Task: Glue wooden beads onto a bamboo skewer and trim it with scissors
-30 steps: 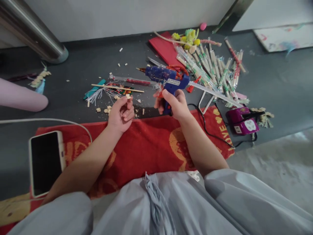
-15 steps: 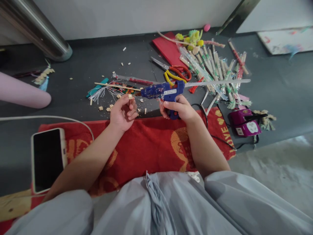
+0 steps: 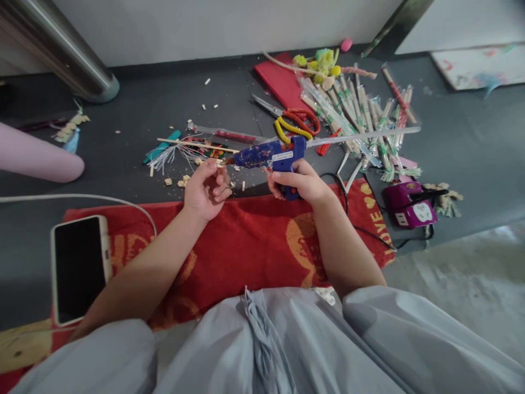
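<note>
My right hand grips the handle of a blue glue gun with a long clear glue stick jutting out behind it. The gun's nozzle points left and reaches a small wooden piece pinched in the fingertips of my left hand. Both hands hover over the far edge of a red towel on the dark floor. A black cord runs from the gun toward the right.
Scissors with red and yellow handles, a red sheet, a heap of wrapped sticks and pom-poms lie beyond. A purple power strip sits right. A phone lies left, wood bits and a skewer ahead.
My right hand lowered the glue gun and swung its nozzle left to the wooden piece in my left hand. The scissors behind it came into sight.
</note>
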`<state>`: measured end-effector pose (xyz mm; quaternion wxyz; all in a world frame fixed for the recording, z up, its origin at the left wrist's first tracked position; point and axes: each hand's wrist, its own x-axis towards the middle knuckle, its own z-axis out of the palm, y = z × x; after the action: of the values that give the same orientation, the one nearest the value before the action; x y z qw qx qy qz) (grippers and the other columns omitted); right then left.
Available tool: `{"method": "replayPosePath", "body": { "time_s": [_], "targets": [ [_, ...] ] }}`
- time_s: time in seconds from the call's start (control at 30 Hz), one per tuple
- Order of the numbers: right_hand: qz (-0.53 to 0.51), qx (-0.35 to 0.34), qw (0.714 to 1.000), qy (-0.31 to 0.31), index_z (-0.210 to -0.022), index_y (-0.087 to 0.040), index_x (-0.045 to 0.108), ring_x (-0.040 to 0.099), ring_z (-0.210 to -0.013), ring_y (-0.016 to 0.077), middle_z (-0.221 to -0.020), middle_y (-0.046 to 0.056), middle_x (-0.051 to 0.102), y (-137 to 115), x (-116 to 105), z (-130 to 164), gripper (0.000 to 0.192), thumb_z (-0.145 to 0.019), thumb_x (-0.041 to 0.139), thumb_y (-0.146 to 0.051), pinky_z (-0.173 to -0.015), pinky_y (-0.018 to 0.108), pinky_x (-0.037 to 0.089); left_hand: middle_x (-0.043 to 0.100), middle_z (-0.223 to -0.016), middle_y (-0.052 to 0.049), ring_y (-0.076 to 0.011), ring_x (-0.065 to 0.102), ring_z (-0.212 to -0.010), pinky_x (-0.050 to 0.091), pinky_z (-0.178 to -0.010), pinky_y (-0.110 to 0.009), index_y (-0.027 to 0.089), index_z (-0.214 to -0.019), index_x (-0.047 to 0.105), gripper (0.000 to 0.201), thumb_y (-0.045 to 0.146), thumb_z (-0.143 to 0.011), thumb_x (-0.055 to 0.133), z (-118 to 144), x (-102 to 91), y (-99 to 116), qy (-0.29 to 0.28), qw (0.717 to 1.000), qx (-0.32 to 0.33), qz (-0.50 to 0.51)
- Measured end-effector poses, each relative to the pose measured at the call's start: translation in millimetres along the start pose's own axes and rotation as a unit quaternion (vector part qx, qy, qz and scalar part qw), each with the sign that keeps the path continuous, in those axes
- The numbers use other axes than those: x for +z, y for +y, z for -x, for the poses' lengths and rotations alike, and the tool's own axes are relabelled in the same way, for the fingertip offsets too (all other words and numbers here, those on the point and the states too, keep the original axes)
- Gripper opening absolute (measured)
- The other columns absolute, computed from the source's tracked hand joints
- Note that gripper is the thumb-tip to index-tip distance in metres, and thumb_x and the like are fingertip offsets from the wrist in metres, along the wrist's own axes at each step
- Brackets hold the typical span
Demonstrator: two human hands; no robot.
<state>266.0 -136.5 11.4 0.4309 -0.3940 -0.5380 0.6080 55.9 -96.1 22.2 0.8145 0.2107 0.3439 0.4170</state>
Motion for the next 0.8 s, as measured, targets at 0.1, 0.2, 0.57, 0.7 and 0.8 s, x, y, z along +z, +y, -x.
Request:
{"method": "replayPosePath", "body": {
  "time_s": [0.1, 0.2, 0.57, 0.7, 0.8],
  "targets": [
    [0.006, -0.005, 1.0, -0.004, -0.072, -0.014, 0.058, 0.054, -0.045, 0.0063, -0.053, -0.004, 0.061, -0.1, -1.3, 0.5, 0.031, -0.084, 0.067, -0.041, -0.049, 0.02, 0.042, 0.043, -0.049, 0.007, -0.0016, 0.032, -0.035, 0.019, -0.032, -0.013, 0.019, -0.061, 0.041, 0.028, 0.02, -0.074, 0.065, 0.9, 2.0, 0.6, 0.008, 1.0, -0.003, -0.006],
    [0.009, 0.0, 1.0, -0.002, -0.071, -0.015, 0.058, 0.054, -0.045, 0.0064, -0.052, -0.004, 0.061, -0.7, -1.6, 0.8, 0.032, -0.083, 0.068, -0.042, -0.049, 0.02, 0.042, 0.041, -0.049, 0.008, -0.001, 0.032, -0.034, 0.019, -0.032, -0.012, 0.019, -0.062, 0.041, 0.029, 0.023, -0.076, 0.067, 1.7, 4.2, 1.0, 0.024, 1.0, -0.007, -0.015],
    [0.012, -0.003, 1.0, -0.005, -0.067, -0.015, 0.058, 0.053, -0.044, 0.0067, -0.051, -0.003, 0.06, -2.3, -1.9, 0.8, 0.033, -0.083, 0.067, -0.041, -0.048, 0.02, 0.041, 0.04, -0.048, 0.008, -0.0013, 0.03, -0.034, 0.018, -0.032, -0.013, 0.018, -0.061, 0.042, 0.029, 0.023, -0.077, 0.065, 2.0, 5.8, 1.1, 0.031, 0.999, -0.002, -0.03],
    [0.009, -0.003, 1.0, -0.007, -0.061, -0.014, 0.057, 0.052, -0.044, 0.0064, -0.05, -0.002, 0.06, -3.5, -1.6, 0.9, 0.037, -0.083, 0.067, -0.042, -0.048, 0.02, 0.04, 0.04, -0.048, 0.008, -0.0014, 0.03, -0.035, 0.018, -0.032, -0.013, 0.018, -0.061, 0.042, 0.028, 0.022, -0.076, 0.065, 1.8, 4.7, 0.5, 0.031, 0.999, -0.001, -0.035],
    [0.012, -0.001, 1.0, -0.006, -0.059, -0.014, 0.057, 0.052, -0.044, 0.0065, -0.049, -0.002, 0.06, -4.7, -1.2, 1.2, 0.038, -0.082, 0.068, -0.043, -0.048, 0.02, 0.04, 0.041, -0.048, 0.007, -0.0012, 0.03, -0.035, 0.018, -0.032, -0.013, 0.018, -0.059, 0.042, 0.028, 0.022, -0.076, 0.064, 1.4, 3.4, 0.2, 0.027, 0.999, -0.002, -0.037]
  ]
}}
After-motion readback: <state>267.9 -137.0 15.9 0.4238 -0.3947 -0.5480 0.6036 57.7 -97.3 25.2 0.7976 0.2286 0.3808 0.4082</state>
